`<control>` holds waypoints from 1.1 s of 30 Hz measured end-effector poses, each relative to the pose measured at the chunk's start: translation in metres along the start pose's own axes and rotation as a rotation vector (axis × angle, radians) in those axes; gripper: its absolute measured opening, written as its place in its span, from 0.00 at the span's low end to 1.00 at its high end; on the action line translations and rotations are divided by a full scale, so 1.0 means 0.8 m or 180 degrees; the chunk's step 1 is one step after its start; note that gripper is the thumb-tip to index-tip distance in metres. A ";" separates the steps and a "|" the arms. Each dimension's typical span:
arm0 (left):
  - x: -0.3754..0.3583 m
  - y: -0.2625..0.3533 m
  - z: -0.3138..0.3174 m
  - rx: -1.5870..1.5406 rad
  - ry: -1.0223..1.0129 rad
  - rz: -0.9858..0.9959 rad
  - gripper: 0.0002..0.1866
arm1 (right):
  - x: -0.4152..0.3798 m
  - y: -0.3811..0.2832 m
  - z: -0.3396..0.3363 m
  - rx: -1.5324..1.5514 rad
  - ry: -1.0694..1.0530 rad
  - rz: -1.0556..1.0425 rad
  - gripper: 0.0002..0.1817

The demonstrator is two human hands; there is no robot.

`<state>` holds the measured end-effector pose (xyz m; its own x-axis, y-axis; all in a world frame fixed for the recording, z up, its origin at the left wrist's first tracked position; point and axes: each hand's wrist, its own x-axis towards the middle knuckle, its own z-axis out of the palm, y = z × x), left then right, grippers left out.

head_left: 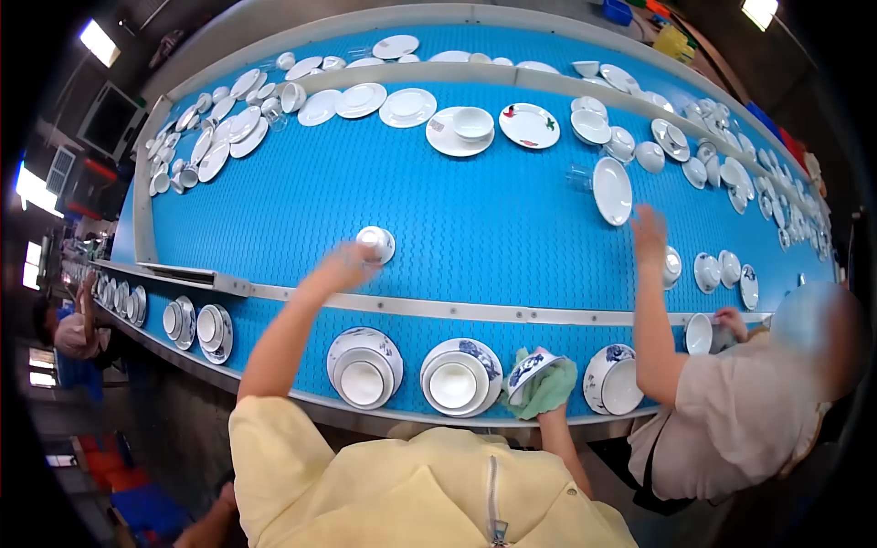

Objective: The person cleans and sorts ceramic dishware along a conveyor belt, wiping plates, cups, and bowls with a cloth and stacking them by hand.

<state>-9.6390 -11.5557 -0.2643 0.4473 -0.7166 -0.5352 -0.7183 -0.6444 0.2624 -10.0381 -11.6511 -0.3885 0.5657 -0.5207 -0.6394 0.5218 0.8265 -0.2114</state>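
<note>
My left hand (350, 265) reaches out over the blue belt (457, 210), its fingers blurred at a small white bowl (375, 243); whether they grip it cannot be made out. Near the front edge my right hand (548, 402), mostly covered by a green cloth (554, 388), holds a blue-patterned bowl (533, 373) tilted in the cloth. To its left, stacks of nested bowls stand on patterned plates (462, 345) (343, 342). Another nested stack (621, 385) is at its right.
A co-worker (740, 402) at the right stretches an arm (654, 310) over the belt. A metal rail (438, 309) divides the near strip from the wide belt. Plates (529, 126), cups and bowls line the far side. Another person (78, 333) is at the far left.
</note>
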 end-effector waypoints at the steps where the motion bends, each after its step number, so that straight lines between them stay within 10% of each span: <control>1: 0.042 -0.047 0.000 0.0296 0.1070 0.0388 0.22 | -0.006 0.003 0.000 -0.0022 0.0212 -0.0143 0.24; 12: 0.495 -0.242 -0.157 0.1878 0.2791 -0.0281 0.17 | 0.047 0.017 0.032 -0.0887 0.0519 -0.1050 0.22; 14: 0.560 -0.297 -0.137 0.2582 0.3580 0.0381 0.18 | 0.061 0.015 -0.078 -0.4585 0.0571 -0.1194 0.29; 18: 0.563 -0.352 -0.115 0.1505 0.2220 0.0381 0.31 | -0.012 0.042 -0.140 -0.2040 0.0989 -0.1099 0.24; 23: 0.579 -0.451 -0.181 0.0957 0.3362 0.0208 0.28 | 0.001 0.041 -0.037 -0.2416 0.1483 -0.2101 0.15; 26: 0.443 -0.355 -0.221 -0.0876 0.3957 -0.0206 0.29 | 0.000 0.036 -0.054 -0.3736 0.1247 -0.2104 0.14; 29: 0.289 -0.164 -0.231 -0.3167 0.4242 -0.0306 0.29 | -0.008 0.026 -0.020 -0.2711 0.0943 -0.1921 0.13; 33: 0.185 0.016 -0.197 -0.4079 0.2328 0.1063 0.29 | -0.005 0.019 -0.056 -0.2911 0.0556 -0.1975 0.13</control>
<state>-9.4979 -11.7123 -0.2135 0.7981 -0.5952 0.0930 -0.0740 0.0563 0.9957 -10.0608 -11.6269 -0.4223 0.2355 -0.9196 -0.3144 -0.0241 0.3178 -0.9478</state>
